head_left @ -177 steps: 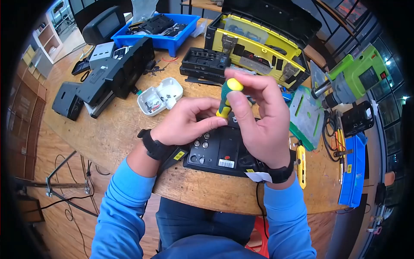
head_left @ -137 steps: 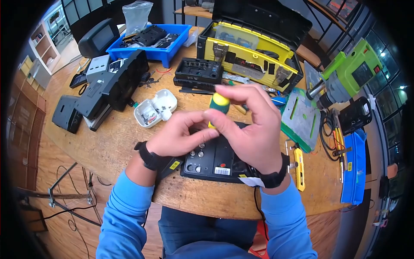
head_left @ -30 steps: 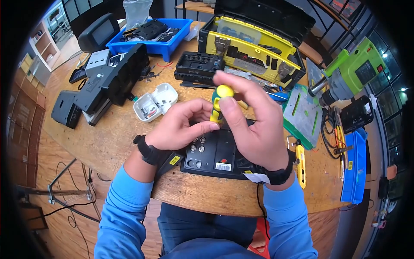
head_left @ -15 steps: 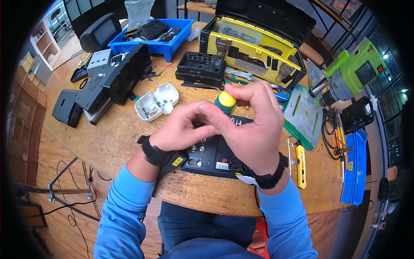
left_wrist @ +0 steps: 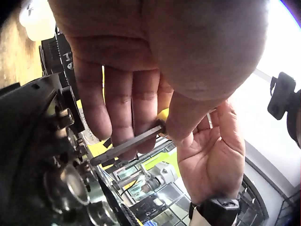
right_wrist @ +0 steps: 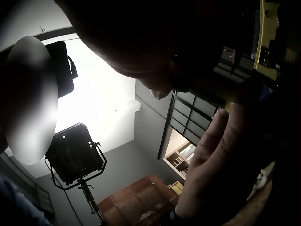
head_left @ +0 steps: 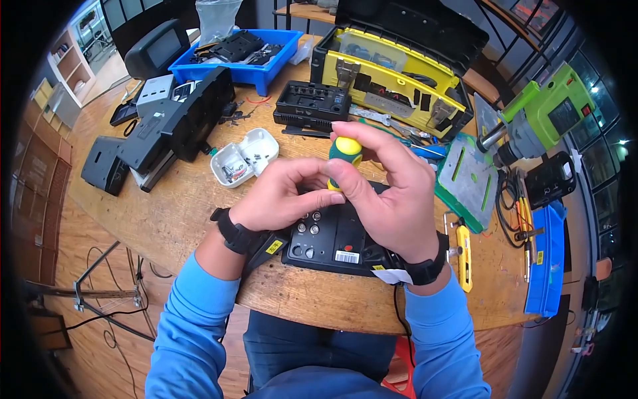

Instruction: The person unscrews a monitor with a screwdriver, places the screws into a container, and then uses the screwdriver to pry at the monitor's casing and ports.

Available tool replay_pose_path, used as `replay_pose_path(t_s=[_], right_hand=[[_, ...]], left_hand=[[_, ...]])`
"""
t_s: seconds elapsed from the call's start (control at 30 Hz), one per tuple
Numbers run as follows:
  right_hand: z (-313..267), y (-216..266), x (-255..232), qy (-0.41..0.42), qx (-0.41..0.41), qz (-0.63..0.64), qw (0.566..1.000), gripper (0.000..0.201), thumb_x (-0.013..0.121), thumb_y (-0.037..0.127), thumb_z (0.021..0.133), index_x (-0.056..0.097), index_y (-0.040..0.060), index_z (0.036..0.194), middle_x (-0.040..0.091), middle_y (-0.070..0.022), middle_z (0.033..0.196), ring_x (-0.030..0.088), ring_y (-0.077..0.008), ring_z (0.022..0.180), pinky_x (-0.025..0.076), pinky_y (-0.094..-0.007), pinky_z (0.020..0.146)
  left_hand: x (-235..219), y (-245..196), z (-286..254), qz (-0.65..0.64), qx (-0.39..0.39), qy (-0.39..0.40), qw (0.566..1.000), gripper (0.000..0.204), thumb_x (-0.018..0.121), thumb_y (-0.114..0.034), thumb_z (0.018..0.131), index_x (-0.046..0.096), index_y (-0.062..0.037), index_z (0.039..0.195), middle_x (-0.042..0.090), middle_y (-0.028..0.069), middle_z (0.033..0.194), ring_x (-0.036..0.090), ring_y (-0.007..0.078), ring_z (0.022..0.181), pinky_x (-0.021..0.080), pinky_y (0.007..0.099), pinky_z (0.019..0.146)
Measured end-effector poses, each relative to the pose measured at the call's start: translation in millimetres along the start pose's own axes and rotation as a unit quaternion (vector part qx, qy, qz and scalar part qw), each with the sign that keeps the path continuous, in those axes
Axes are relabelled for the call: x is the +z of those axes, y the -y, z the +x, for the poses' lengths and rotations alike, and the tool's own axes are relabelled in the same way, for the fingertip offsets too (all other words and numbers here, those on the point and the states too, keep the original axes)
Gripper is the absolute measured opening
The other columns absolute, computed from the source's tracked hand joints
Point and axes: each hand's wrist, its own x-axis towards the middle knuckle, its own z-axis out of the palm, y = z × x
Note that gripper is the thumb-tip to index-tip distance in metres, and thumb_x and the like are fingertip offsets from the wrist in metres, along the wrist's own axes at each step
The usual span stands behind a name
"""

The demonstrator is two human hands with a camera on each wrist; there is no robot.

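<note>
A screwdriver (head_left: 341,156) with a green and yellow handle stands upright over a black box-shaped device (head_left: 339,233). My right hand (head_left: 399,203) grips the handle, thumb on the near side and fingers behind. Lower down, my left hand (head_left: 279,198) pinches the base of the handle between thumb and fingers. In the left wrist view the metal shaft (left_wrist: 131,143) runs past the left fingers, its tip close to the device's panel. Round metal connectors (head_left: 311,225), a red dot and a barcode label (head_left: 347,257) show on the device. The right wrist view is mostly dark.
Left of the hands is an open white case (head_left: 242,159) with small parts. Behind are a black box (head_left: 312,103), a blue bin (head_left: 262,74) and a yellow toolbox (head_left: 392,90). To the right are a yellow cutter (head_left: 464,259), a green drill press (head_left: 548,116) and a blue tray (head_left: 545,259).
My right hand has turned back and forth with the handle, thumb swinging toward the left hand and partly back. The left hand keeps its hold; the device stays in place.
</note>
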Motion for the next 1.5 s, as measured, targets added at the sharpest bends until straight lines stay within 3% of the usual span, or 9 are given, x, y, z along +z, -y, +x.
replay_pose_path(t_s=[0.07, 0.13, 0.33, 0.43, 0.53, 0.63, 0.73, 0.87, 1.5], right_hand=[[-0.1, 2.0, -1.3, -0.007, 0.002, -0.006, 1.0, 0.036, 0.083, 0.015, 0.092, 0.075, 0.0044, 0.126, 0.079, -0.0144, 0.114, 0.076, -0.03, 0.1, 0.059, -0.0366, 0.086], [1.3, 7.3, -4.8, 0.022, 0.013, -0.041, 0.999, 0.04, 0.084, 0.014, 0.094, 0.073, -0.0005, 0.13, 0.078, -0.0144, 0.121, 0.075, -0.0186, 0.105, 0.06, -0.032, 0.092], [0.9, 12.4, -2.8, 0.038, 0.016, -0.034, 0.999, 0.041, 0.084, 0.013, 0.094, 0.073, 0.0009, 0.131, 0.077, -0.0133, 0.122, 0.074, -0.0186, 0.108, 0.058, -0.0324, 0.095], [1.5, 11.0, 2.6, 0.02, -0.025, -0.01, 0.999, 0.038, 0.084, 0.014, 0.092, 0.074, 0.0034, 0.127, 0.077, -0.0162, 0.116, 0.077, -0.0296, 0.101, 0.06, -0.0379, 0.087], [1.1, 11.2, 1.1, 0.008, 0.0, -0.001, 1.0, 0.039, 0.084, 0.014, 0.092, 0.074, 0.0027, 0.128, 0.077, -0.0163, 0.115, 0.076, -0.029, 0.102, 0.059, -0.0367, 0.087], [2.1, 8.6, -2.5, 0.006, -0.002, -0.013, 1.0, 0.04, 0.085, 0.013, 0.091, 0.074, 0.0027, 0.128, 0.078, -0.0157, 0.115, 0.075, -0.0281, 0.101, 0.059, -0.0351, 0.088], [2.3, 10.4, -4.0, 0.009, -0.002, -0.019, 1.0, 0.04, 0.085, 0.012, 0.091, 0.074, 0.0027, 0.128, 0.078, -0.0153, 0.114, 0.075, -0.0277, 0.1, 0.059, -0.0349, 0.088], [3.0, 12.3, -4.8, 0.01, 0.01, -0.019, 1.0, 0.039, 0.084, 0.012, 0.092, 0.074, 0.0022, 0.128, 0.077, -0.0151, 0.113, 0.075, -0.0272, 0.099, 0.059, -0.0352, 0.087], [3.1, 10.1, -5.8, 0.008, -0.003, -0.005, 1.0, 0.039, 0.084, 0.015, 0.092, 0.074, 0.0014, 0.126, 0.077, -0.0163, 0.113, 0.074, -0.0306, 0.1, 0.058, -0.0373, 0.087]], left_hand=[[-0.1, -0.4, 0.0, 0.008, -0.003, -0.001, 1.0, 0.031, 0.082, -0.013, 0.098, 0.072, -0.0012, 0.124, 0.074, -0.0002, 0.093, 0.067, 0.005, 0.086, 0.056, 0.0248, 0.076], [0.1, -0.5, -0.2, 0.015, -0.005, -0.002, 1.0, 0.031, 0.082, -0.013, 0.098, 0.073, -0.0011, 0.124, 0.074, 0.0001, 0.092, 0.067, 0.0052, 0.086, 0.056, 0.025, 0.076], [-11.3, -7.4, -4.0, 0.111, 0.026, 0.017, 0.993, 0.034, 0.082, -0.013, 0.098, 0.072, -0.0003, 0.127, 0.077, 0.004, 0.098, 0.071, 0.0084, 0.091, 0.058, 0.0276, 0.082], [-27.3, -21.0, -3.6, 0.031, 0.083, -0.069, 0.994, 0.04, 0.075, -0.007, 0.101, 0.065, 0.0019, 0.139, 0.078, 0.011, 0.114, 0.075, 0.0169, 0.107, 0.06, 0.0322, 0.095], [-57.4, -12.7, -0.8, -0.012, 0.09, -0.226, 0.97, 0.029, 0.068, -0.002, 0.104, 0.068, 0.002, 0.133, 0.078, 0.0106, 0.112, 0.075, 0.0148, 0.099, 0.061, 0.0299, 0.089], [-77.6, -4.6, -2.0, 0.207, 0.076, -0.328, 0.918, 0.018, 0.068, -0.006, 0.105, 0.074, 0.0006, 0.121, 0.079, 0.0084, 0.109, 0.072, 0.0124, 0.092, 0.058, 0.0267, 0.084], [-84.7, -3.9, -7.2, 0.428, 0.036, -0.279, 0.859, 0.018, 0.075, -0.006, 0.098, 0.077, -0.0016, 0.116, 0.079, 0.0087, 0.105, 0.072, 0.0128, 0.087, 0.058, 0.0276, 0.081], [-82.3, -2.4, -10.0, 0.499, -0.019, -0.22, 0.838, 0.02, 0.081, -0.006, 0.086, 0.079, -0.0052, 0.106, 0.079, 0.0114, 0.096, 0.075, 0.0249, 0.088, 0.059, 0.0362, 0.08], [-74.5, 6.5, 3.8, 0.577, -0.108, -0.149, 0.796, 0.017, 0.081, -0.012, 0.077, 0.082, -0.0076, 0.094, 0.08, 0.0091, 0.09, 0.072, 0.0319, 0.09, 0.058, 0.0438, 0.082]])
